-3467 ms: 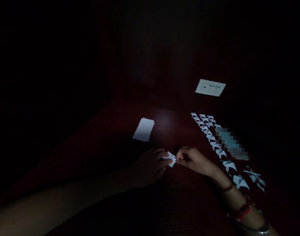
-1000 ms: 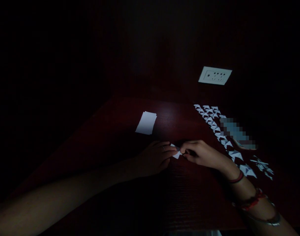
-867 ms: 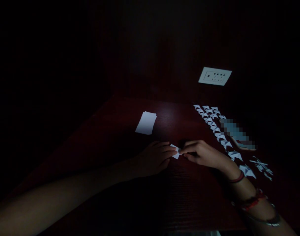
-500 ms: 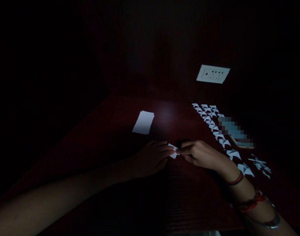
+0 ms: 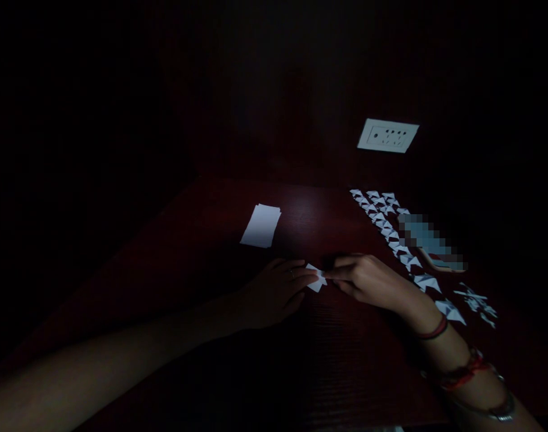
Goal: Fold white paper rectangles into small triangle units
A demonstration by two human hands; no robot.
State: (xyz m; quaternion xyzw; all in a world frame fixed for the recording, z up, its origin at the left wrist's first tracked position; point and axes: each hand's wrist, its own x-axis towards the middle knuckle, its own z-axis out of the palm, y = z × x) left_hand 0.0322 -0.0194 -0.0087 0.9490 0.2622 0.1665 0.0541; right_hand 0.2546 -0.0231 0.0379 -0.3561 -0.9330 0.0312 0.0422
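- Under spread fingertips of left grip [image 5: 278,291], on table [image 5: 220,240]: small folded paper [image 5: 317,287].
- At its right edge: fingertip of right grip [image 5: 368,281]; pinching or not, cannot tell.
- Likely pressing a crease; next calls for steady left pressure.
- Beyond left grip: stacked sheets [image 5: 261,227].

Taking the paper piece [image 5: 316,286] on the desk [image 5: 319,231] as my clock centre, I have the left hand [image 5: 278,292] at 9 o'clock, fingers over it, and the right hand [image 5: 370,280] at 3, fingertips at its edge. A sheet stack [image 5: 261,225] lies at 11. Folded pieces [image 5: 386,231] run in rows from 1 round to just past 3. Outside them I see a blurred object [image 5: 429,240] towards 2 and strips [image 5: 472,296] past 3. Behind the desk, at 1, is a wall socket [image 5: 388,135].
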